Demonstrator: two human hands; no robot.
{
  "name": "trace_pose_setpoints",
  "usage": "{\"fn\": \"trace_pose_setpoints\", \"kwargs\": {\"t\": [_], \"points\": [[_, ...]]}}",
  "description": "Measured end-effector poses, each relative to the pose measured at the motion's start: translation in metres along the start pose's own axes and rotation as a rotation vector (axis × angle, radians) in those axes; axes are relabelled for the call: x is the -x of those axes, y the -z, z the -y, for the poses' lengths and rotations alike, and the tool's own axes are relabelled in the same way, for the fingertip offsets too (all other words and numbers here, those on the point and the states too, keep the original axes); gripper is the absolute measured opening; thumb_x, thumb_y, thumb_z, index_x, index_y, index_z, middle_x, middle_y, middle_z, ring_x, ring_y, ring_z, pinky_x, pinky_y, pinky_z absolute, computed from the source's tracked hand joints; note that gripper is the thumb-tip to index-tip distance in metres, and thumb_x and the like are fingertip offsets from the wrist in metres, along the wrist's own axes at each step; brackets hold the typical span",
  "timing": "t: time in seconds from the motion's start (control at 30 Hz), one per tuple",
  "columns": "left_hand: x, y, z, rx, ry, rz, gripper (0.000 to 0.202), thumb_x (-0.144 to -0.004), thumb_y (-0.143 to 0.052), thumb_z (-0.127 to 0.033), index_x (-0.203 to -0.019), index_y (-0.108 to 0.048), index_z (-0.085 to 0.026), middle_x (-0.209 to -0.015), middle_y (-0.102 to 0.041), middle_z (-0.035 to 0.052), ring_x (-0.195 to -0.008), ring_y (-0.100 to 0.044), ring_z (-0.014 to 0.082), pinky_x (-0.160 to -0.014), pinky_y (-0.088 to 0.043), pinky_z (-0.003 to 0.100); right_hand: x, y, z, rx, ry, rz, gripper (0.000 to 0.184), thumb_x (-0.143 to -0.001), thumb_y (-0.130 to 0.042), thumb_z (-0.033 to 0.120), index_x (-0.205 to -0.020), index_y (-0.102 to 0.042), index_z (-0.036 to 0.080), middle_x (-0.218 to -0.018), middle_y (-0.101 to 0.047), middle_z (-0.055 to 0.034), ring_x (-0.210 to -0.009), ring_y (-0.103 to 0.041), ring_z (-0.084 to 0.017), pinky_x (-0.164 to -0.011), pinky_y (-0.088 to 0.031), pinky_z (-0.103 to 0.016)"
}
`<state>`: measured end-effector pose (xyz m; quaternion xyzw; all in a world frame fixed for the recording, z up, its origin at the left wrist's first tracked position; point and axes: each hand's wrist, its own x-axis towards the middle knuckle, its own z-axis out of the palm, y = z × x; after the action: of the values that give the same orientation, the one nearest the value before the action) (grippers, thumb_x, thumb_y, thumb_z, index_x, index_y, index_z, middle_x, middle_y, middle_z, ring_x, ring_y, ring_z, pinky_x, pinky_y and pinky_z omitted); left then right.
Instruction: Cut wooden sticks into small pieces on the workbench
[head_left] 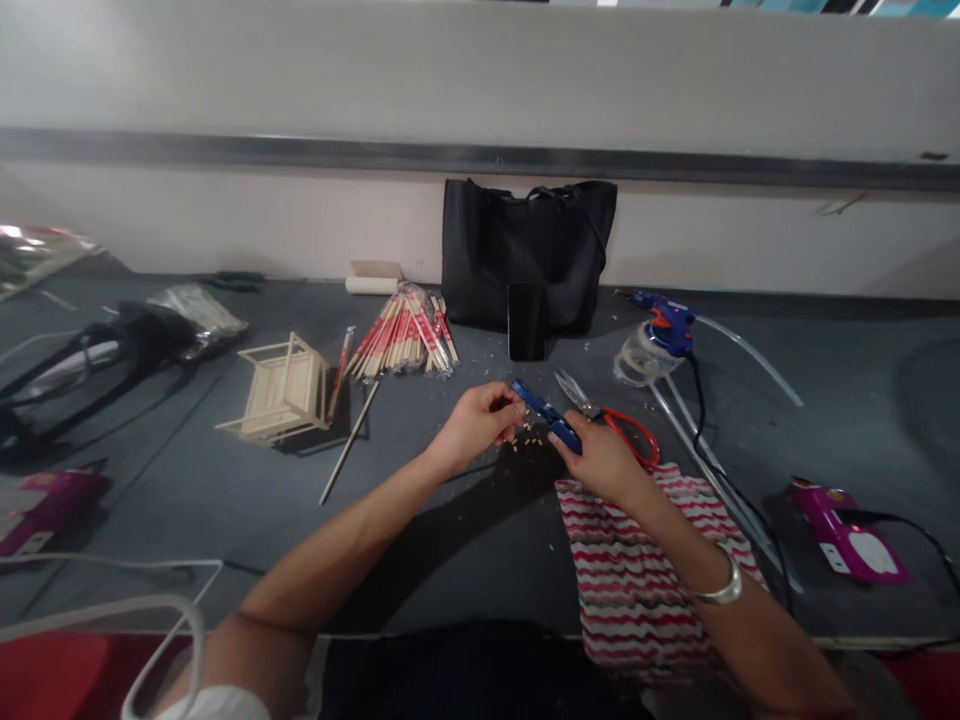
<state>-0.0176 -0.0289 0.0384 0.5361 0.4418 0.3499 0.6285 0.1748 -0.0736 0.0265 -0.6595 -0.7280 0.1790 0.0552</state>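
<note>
My right hand (606,462) grips a blue hand tool (536,402), a long narrow one whose exact kind I cannot make out. The tool slants up and left toward my left hand (477,425). My left fingers are pinched together beside the tool's far end; whatever they hold is too small or hidden to name. Small pale cut bits (528,442) lie on the table just below both hands. Scissors with red handles (651,450) lie beyond my right hand, blades pointing away to the left.
A small stick-built frame (281,395) stands left, near wrapped chopsticks (405,335) and a loose stick (349,443). A black bag (517,245) and phone (526,320) stand behind. Right are a blue glue gun (667,320), clear glue sticks (705,455), striped cloth (637,580) and purple box (847,535).
</note>
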Motion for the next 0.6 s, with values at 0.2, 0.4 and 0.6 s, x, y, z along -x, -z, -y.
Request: {"fn": "trace_pose_setpoints", "kwargs": {"t": [0.2, 0.4, 0.6], "points": [[0.0005, -0.0037, 0.0025, -0.036, 0.009, -0.031, 0.018, -0.078, -0.068, -0.024, -0.068, -0.055, -0.017, -0.051, -0.054, -0.0052, -0.04, -0.046, 0.0048, -0.038, -0.032, 0.015, -0.0007, -0.0017, -0.0012, 0.041, -0.004, -0.016, 0.02, -0.095, -0.053, 0.038, -0.094, -0.065, 0.022, -0.084, -0.075, -0.008, -0.08, -0.072, -0.024, -0.065, -0.042, -0.028], [0.001, -0.0047, 0.0048, -0.109, -0.044, -0.057, 0.016, -0.081, -0.063, -0.019, -0.067, -0.054, -0.018, -0.048, -0.05, -0.0071, -0.04, -0.044, 0.0055, -0.042, -0.032, 0.017, -0.0021, -0.0054, -0.0031, 0.083, 0.009, -0.072, 0.021, -0.094, -0.055, 0.041, -0.091, -0.066, 0.023, -0.077, -0.074, -0.0066, -0.073, -0.071, -0.023, -0.061, -0.041, -0.029], [0.0006, -0.0065, 0.0067, -0.226, -0.133, -0.1, 0.015, -0.081, -0.058, -0.019, -0.067, -0.055, -0.018, -0.05, -0.052, -0.0068, -0.044, -0.044, 0.0072, -0.048, -0.036, 0.019, -0.0018, -0.0002, 0.0035, 0.121, -0.061, -0.014, 0.02, -0.093, -0.057, 0.041, -0.092, -0.065, 0.022, -0.079, -0.075, -0.0076, -0.074, -0.071, -0.024, -0.061, -0.039, -0.028]]}}
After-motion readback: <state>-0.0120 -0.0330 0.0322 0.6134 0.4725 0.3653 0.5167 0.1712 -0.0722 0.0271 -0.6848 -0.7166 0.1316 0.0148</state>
